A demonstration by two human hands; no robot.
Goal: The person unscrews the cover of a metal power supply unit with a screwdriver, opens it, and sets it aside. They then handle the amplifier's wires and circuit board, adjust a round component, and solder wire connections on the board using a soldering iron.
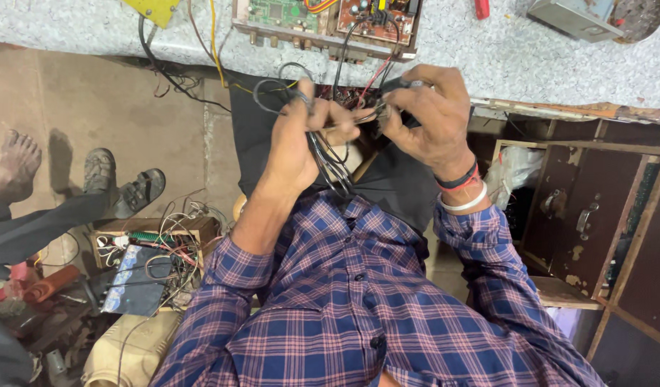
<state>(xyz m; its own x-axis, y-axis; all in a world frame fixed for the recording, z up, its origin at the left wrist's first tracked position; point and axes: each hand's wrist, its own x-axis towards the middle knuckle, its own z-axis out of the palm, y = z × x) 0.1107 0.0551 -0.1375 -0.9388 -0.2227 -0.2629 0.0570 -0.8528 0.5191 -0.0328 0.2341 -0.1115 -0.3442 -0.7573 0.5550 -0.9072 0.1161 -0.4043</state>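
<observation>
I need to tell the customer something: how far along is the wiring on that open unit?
Done: the unit on the counter is already opened, its circuit boards bare. In hand: the left hand grips a bundle of dark wires while the right hand pinches their ends. Left: wires hang loose from the boards and no cover is fitted.

Person's clothing and wrist wear, head view

Blue-and-red plaid shirt (358, 308), dark buttons down the front, sleeves rolled to mid-forearm. Right wrist: black band (459, 177) with red edge, and white bangle (467, 202) below it. Left wrist bare.
</observation>
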